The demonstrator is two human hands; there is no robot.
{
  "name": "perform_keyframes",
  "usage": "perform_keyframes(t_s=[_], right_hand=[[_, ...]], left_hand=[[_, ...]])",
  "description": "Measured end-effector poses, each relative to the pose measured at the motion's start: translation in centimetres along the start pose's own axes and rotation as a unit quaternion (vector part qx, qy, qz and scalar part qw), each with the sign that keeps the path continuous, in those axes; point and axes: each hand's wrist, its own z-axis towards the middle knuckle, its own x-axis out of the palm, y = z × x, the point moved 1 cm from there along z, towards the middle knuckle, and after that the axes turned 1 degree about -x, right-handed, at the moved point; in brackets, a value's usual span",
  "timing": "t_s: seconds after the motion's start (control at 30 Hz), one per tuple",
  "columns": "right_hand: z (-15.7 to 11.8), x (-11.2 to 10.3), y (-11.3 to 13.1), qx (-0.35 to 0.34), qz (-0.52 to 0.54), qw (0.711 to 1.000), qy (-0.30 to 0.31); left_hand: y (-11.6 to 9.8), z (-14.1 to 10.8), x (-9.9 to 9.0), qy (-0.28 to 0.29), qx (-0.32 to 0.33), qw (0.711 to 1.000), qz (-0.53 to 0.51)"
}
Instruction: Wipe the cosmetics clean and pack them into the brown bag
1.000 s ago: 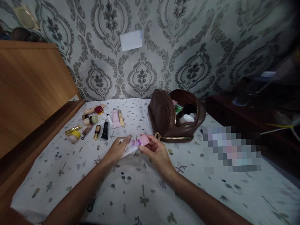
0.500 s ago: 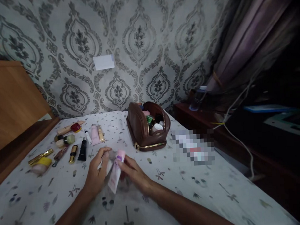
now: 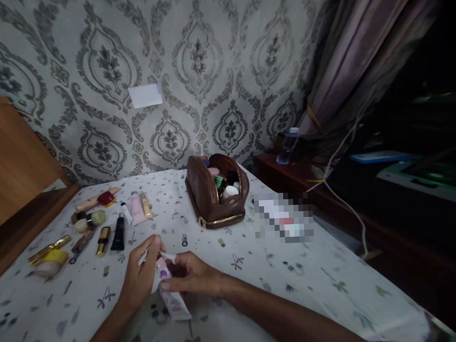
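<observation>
In my right hand [image 3: 198,277] is a pale pink and white squeeze tube [image 3: 175,302] with a purple mark near its upper end. Its flat end points down toward me. My left hand [image 3: 138,269] closes on a crumpled white tissue [image 3: 168,256], pressed around the tube's upper end, so that end is partly hidden. Ahead of my hands stands a brown makeup bag [image 3: 202,190], unzipped, with a white-lidded jar [image 3: 230,192] and a green item [image 3: 219,180] among the things inside.
Left on the patterned sheet lie a black tube [image 3: 118,234], a gold and black lipstick [image 3: 103,241], a pink tube [image 3: 137,207], a yellow puff [image 3: 57,257] and several other cosmetics. A blurred-out item [image 3: 285,218] lies right of the bag. A bottle [image 3: 286,147] stands beyond.
My hands and the tube have moved down and left in view. The tube has swung so its flat end points right, and the tissue now wraps its upper end. The view has turned slightly right.
</observation>
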Motion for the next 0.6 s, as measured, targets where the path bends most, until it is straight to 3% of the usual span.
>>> perform_keyframes(t_s=[0.23,0.37,0.47,0.6], right_hand=[[-0.2,0.2,0.4,-0.019,0.016,1.0,0.017],[-0.5,0.1,1.4,-0.034,0.023,0.999,0.009],[-0.6,-0.3,2.6,-0.071,0.026,0.996,-0.044],[-1.3,-1.5,5.2,-0.172,0.026,0.974,-0.148]], left_hand=[[0.5,0.3,-0.4,-0.091,-0.047,0.995,0.0],[1.0,0.6,-0.4,-0.081,-0.071,0.994,-0.019],[1.0,0.7,-0.1,-0.078,-0.076,0.994,-0.017],[0.6,0.6,0.5,-0.054,-0.064,0.997,-0.005]])
